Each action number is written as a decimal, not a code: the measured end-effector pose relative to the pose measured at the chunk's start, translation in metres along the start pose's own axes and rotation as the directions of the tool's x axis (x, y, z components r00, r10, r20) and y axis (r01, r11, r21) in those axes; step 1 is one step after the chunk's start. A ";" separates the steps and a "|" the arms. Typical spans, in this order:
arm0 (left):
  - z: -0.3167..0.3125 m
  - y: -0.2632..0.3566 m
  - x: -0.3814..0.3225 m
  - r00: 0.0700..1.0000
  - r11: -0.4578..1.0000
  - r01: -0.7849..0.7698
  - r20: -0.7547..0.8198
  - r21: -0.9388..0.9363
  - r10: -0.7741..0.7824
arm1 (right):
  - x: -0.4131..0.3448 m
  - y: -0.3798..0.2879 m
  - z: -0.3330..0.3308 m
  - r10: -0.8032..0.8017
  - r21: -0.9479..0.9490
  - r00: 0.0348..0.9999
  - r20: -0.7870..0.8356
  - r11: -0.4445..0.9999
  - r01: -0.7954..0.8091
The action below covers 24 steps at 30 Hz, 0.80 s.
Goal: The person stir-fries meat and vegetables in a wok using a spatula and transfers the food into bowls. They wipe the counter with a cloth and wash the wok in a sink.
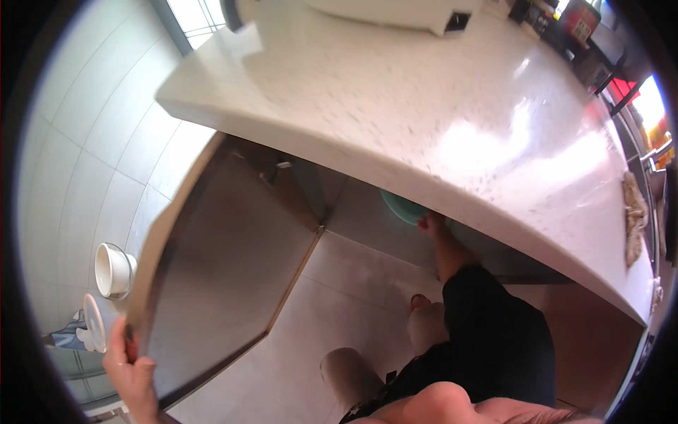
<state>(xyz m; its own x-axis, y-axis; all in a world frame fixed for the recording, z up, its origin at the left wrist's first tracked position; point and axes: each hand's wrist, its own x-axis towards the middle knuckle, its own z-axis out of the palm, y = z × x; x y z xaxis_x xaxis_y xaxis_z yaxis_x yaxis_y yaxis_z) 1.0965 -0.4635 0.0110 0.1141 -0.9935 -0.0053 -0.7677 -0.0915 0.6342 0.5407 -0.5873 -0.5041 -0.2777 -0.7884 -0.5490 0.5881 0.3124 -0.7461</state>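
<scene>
A cabinet door [228,254] stands swung out at the left, its brown edge towards the tiled wall. My left hand [130,355] grips its outer edge at the lower left, fingers on the far side and thumb on the near side. Under the stone countertop [371,106], my right hand [431,222] is closed on the rim of a green basin [403,205], inside the open cabinet. The counter's edge hides most of the basin.
White buckets [112,270] stand beyond the door at the left. A cream appliance [392,13] sits on the counter's far side. A crumpled cloth [634,218] lies at the right edge. Bottles and dark items fill the upper right.
</scene>
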 end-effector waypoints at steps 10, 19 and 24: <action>0.003 0.033 0.001 0.989 0.990 0.098 -0.120 0.100 -0.086 | -0.291 0.032 0.118 0.654 -0.500 0.729 0.202 0.709 -0.498; 0.096 0.061 -0.068 0.963 0.923 0.269 0.074 -0.275 -0.258 | -0.541 -0.189 -0.039 0.423 -0.841 0.829 -0.366 0.232 -0.489; 0.138 0.156 -0.112 0.636 0.353 0.764 0.720 -0.540 -0.276 | -0.633 -0.290 -0.121 0.221 -0.572 0.848 -0.482 0.653 -0.496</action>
<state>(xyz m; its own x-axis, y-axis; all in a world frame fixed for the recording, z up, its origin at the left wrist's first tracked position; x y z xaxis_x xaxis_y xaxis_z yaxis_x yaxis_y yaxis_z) 0.8764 -0.3760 0.0040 -0.1694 -0.6558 -0.7356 0.1564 -0.7549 0.6370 0.4539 -0.1146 0.0138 -0.4715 -0.3439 -0.8121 0.0871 0.8982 -0.4309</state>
